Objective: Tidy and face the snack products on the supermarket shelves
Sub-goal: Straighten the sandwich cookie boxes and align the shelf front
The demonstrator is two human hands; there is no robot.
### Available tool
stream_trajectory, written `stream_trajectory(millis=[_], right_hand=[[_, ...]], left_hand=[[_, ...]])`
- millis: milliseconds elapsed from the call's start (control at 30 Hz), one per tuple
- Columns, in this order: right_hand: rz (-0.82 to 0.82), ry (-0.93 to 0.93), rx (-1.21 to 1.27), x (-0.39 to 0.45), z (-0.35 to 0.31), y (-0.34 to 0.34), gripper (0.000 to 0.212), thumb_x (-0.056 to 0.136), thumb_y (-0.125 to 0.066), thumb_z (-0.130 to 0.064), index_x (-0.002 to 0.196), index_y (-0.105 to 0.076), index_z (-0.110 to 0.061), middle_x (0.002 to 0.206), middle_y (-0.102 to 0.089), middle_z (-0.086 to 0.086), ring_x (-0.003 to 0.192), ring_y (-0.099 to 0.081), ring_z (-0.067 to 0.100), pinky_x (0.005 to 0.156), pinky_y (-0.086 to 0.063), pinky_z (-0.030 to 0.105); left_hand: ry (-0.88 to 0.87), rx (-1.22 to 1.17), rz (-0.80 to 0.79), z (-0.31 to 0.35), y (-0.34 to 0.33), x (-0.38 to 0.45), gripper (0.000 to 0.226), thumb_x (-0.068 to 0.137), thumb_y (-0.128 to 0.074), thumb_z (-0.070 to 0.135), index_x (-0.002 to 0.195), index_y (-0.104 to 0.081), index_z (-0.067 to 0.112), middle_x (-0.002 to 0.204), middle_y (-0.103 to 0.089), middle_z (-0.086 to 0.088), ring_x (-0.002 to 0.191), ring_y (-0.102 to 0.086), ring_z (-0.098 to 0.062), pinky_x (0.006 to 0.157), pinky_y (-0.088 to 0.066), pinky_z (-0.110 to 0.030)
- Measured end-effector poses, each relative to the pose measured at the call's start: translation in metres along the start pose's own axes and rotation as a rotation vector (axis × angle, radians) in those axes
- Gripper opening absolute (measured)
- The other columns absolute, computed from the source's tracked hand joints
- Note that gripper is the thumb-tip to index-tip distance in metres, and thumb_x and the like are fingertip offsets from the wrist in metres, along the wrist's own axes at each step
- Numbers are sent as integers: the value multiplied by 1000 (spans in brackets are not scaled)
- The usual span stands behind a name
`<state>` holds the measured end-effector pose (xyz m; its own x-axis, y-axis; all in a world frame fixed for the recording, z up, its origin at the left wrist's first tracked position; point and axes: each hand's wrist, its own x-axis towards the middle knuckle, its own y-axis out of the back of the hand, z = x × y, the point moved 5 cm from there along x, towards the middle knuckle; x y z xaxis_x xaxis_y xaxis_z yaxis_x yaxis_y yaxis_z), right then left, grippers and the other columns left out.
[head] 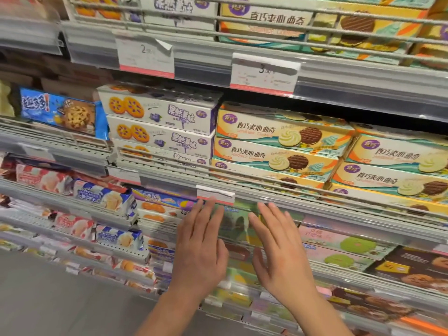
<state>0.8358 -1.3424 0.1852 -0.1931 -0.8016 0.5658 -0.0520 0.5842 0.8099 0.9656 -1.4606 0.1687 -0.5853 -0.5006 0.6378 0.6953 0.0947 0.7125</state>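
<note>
My left hand and my right hand are both raised side by side in front of a lower shelf, fingers straight and spread, holding nothing. Between and behind them sits a blurred green cookie box; whether the fingertips touch it I cannot tell. One shelf up are stacked white blueberry cookie boxes and yellow sandwich cookie boxes, faces forward.
A wire rail and price-tag strip run just above my fingertips. Pink and green cookie boxes lie to the right, wafer bags and a blue chip-cookie pack to the left. Grey floor lies at lower left.
</note>
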Motion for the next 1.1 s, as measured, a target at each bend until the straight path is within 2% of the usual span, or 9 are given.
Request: stream_trajectory(millis=[167, 300, 433, 600, 767, 967, 1100], right_hand=[[-8, -88, -134, 6, -6, -15, 69, 85, -60, -20, 152, -44, -12, 163, -33, 9, 155, -21, 29, 118, -27, 63], [-10, -138, -172, 6, -8, -22, 66, 86, -49, -24, 151, -45, -11, 165, -29, 11, 155, -19, 31, 120, -24, 63], [3, -161, -180, 9, -15, -24, 69, 81, -61, -18, 149, -49, -10, 164, -29, 13, 155, -19, 33, 119, -26, 64], [58, -193, -137, 11, -23, -21, 65, 82, -62, -14, 146, -52, -11, 163, -32, 14, 154, -21, 33, 119, -27, 62], [90, -125, -87, 21, -29, -17, 58, 88, -53, -16, 145, -53, -7, 162, -33, 16, 153, -24, 35, 118, -29, 62], [60, -136, -90, 33, -28, -20, 68, 84, -66, -11, 149, -49, -11, 163, -32, 14, 154, -21, 35, 119, -26, 63], [87, -179, -77, 33, -26, -23, 63, 82, -68, -8, 144, -54, -9, 161, -37, 14, 154, -24, 32, 120, -26, 60]], left_hand=[[42, 48, 8, -49, 13, -1, 70, 87, -51, 19, 155, -37, 8, 166, -27, -10, 155, -20, -31, 120, -28, -57], [79, 113, -29, -89, 21, 4, 80, 87, -55, 19, 160, -24, 7, 170, -15, -12, 157, -11, -34, 122, -24, -60], [90, 143, -66, -117, 21, 11, 82, 89, -52, 24, 162, -18, 6, 171, -9, -13, 158, -5, -35, 122, -21, -61], [87, 166, -165, -125, 14, 11, 85, 91, -49, 27, 163, -7, 9, 172, 5, -11, 158, 2, -31, 124, -21, -59], [117, 193, -159, -119, 18, 14, 84, 88, -50, 23, 163, -14, 8, 171, -2, -12, 158, -3, -32, 127, -15, -52], [162, 232, -241, -113, 28, 18, 88, 87, -63, 21, 162, -17, 12, 171, -5, -9, 157, -7, -35, 124, -23, -55], [182, 127, -241, -114, 40, 19, 86, 90, -63, 19, 162, -16, 21, 172, -3, 3, 159, 0, -24, 126, -16, -51]])
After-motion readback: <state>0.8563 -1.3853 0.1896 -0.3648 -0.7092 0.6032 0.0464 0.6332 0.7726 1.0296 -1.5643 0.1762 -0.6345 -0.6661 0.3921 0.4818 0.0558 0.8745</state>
